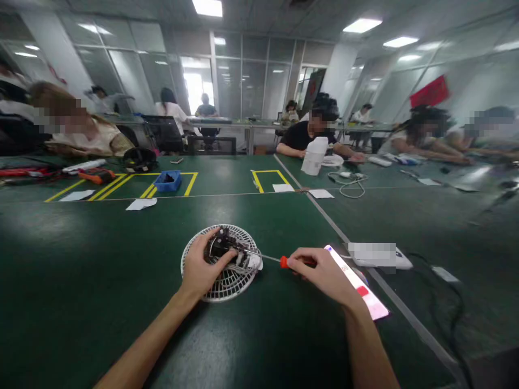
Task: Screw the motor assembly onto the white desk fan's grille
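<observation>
Wide green table, and near its front edge a white round fan grille lying flat, taken here as the landmark. On top of the grille, a dark motor block with pale wiring on its right side. Just right of the grille, a red-handled screwdriver, shaft running leftward, tip reaching the block's right side. Best handled, judging from this, by pressing the grille flat, keeping the shaft in line with the screw and turning slowly so the tip does not skip onto the wires. Left hand on the grille, curled round the block's near side, thumb across it, gripping. Right hand right of the grille, closed tight round the screwdriver handle. Under that hand, a phone with a lit screen. Far behind the grille, a small blue tray.
</observation>
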`<state>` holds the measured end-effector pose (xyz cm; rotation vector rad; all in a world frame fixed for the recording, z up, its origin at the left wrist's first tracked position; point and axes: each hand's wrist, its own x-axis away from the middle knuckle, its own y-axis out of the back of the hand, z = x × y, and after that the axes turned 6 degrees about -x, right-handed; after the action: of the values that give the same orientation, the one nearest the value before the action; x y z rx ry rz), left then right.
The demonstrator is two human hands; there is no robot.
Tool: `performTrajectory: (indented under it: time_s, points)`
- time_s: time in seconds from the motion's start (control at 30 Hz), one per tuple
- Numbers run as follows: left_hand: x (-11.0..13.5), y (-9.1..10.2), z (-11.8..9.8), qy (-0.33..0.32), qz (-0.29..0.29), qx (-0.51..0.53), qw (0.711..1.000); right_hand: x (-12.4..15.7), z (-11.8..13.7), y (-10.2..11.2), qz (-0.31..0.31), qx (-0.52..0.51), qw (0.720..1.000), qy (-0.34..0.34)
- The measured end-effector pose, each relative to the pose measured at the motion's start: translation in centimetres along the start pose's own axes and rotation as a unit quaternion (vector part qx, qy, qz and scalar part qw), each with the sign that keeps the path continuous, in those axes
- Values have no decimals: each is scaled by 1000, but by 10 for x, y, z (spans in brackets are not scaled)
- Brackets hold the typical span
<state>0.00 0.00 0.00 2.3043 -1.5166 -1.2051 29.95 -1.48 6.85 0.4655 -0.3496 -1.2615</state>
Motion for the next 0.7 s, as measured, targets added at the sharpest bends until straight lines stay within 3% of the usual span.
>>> performTrajectory:
  time_s: [0.2, 0.37, 0.7]
  points:
    - [2, 1, -5, -13, -10, -7, 1000, 2, 2, 4, -4, -23, 1000, 14]
    - [1, 2, -8, -21, -10, -10, 1000, 6, 5, 11, 36, -47, 998, -27]
    - [0, -1, -15, -28, -2, -65, 997, 0, -5, 14, 42, -62, 995, -64]
